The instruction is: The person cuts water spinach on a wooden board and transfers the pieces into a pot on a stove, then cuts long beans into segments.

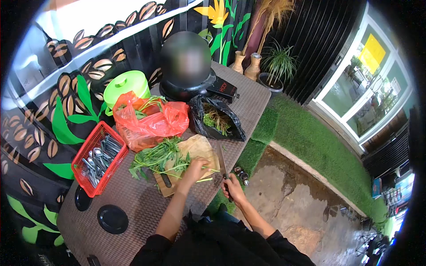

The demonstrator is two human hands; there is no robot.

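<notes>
My left hand (198,169) is closed around a few green stems over the wooden cutting board (198,146). Beside it, a heap of leafy greens (157,156) covers the board's left part and spills onto the table. With my right hand (234,188) I grip a knife (223,160) by its dark handle; its blade points away from me, past the board's right edge. The blade is apart from the stems. A dark handle-shaped slot or object (166,180) shows at the board's near end.
Behind the board sit a red plastic bag (151,124) with greens and a black bag (217,119) holding stems. A red basket (94,186) of cutlery, black lids (112,219), a green pot (127,85) and a black stove (224,90) share the table (151,230).
</notes>
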